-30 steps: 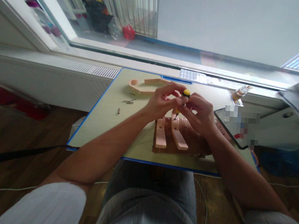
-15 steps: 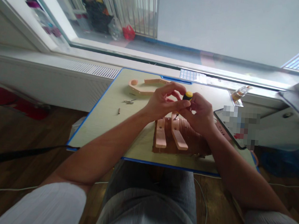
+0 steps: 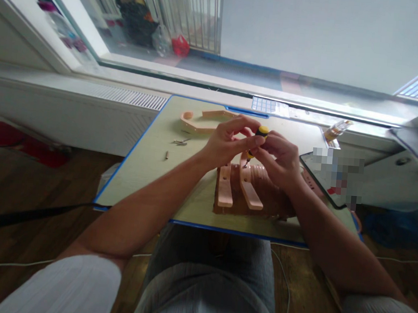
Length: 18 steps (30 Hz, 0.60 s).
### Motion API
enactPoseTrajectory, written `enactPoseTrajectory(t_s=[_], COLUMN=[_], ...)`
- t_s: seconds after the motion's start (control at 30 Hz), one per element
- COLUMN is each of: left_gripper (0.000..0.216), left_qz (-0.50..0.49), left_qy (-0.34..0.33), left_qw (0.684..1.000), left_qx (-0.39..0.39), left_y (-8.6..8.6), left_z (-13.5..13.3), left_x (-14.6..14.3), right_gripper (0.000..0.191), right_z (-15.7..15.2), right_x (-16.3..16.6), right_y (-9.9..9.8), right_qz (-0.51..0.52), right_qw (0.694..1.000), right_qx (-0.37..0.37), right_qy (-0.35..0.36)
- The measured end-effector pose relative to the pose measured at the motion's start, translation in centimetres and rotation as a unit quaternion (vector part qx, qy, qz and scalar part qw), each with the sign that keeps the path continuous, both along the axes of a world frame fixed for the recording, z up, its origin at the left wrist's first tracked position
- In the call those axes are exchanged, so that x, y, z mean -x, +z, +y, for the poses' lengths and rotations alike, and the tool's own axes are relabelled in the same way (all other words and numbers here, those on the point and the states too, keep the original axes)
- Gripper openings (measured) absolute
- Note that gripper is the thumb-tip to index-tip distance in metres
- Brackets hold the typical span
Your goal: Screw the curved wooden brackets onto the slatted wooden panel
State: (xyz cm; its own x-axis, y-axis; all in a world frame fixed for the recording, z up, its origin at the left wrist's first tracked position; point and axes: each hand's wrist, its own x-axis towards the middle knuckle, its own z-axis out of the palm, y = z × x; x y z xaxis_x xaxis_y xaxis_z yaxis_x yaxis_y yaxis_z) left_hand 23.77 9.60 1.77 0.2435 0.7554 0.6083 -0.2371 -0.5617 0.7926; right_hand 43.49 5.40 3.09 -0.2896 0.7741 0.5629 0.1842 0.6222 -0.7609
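Note:
A small screwdriver with a yellow and black handle (image 3: 260,131) stands tip-down on a wooden assembly of pale slats (image 3: 244,190) at the near middle of the table. My right hand (image 3: 279,159) is closed round the screwdriver handle. My left hand (image 3: 228,141) pinches the top of the same handle from the left, with its thumb and fingers touching it. The tip meets the far end of one slat.
A curved wooden piece (image 3: 200,122) lies at the far side of the blue-edged table (image 3: 147,161). Loose screws (image 3: 179,141) and one more screw (image 3: 166,155) lie to the left. A phone (image 3: 323,177) lies at the right. A windowsill runs behind.
The screwdriver handle has shifted slightly between my fingers, and my fingers have regripped it. The wooden assembly and both arms stay in place.

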Motion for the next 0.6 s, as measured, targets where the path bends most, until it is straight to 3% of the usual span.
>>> enactPoseTrajectory(t_s=[0.3, 0.6], left_gripper=[0.043, 0.042], left_qz=[-0.004, -0.01], left_qy=[0.001, -0.008], left_qw=[1.0, 0.999], left_qx=[0.007, 0.034], left_y=[0.39, 0.36], left_z=[-0.42, -0.75], left_x=[-0.1, -0.11], right_gripper=[0.028, 0.029], right_z=[-0.28, -0.11], right_x=[0.51, 0.97], right_y=[0.53, 0.24], right_qz=[-0.006, 0.029], right_qw=[0.999, 0.998], right_qx=[-0.038, -0.026], right_qy=[-0.023, -0.043])
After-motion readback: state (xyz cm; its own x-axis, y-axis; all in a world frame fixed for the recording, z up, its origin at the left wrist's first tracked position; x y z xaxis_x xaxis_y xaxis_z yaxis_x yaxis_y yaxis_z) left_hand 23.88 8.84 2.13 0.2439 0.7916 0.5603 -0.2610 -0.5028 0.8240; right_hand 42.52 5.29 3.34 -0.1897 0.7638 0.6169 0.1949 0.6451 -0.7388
